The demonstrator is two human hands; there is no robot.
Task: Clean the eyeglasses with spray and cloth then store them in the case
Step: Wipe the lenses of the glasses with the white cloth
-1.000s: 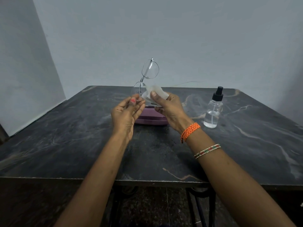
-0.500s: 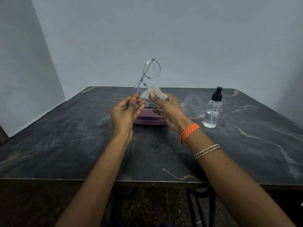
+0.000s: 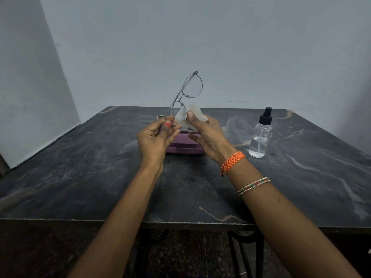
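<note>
While the left hand [image 3: 155, 140] pinches the eyeglasses [image 3: 183, 97] upright above the purple case [image 3: 183, 147], the right hand [image 3: 207, 135] presses the cloth [image 3: 195, 114] to the lower lens; the spray bottle [image 3: 260, 135] stands on the desk [image 3: 90, 167].

A dark marble table [image 3: 84, 177] with pale veins fills the near view; plain grey-blue walls [image 3: 241, 47] rise behind; dim, even light.

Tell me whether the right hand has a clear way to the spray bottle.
Probably yes. The spray bottle stands alone on the table, just right of the right hand, nothing between them. But that hand is holding the cloth and would need to free its fingers first.
</note>
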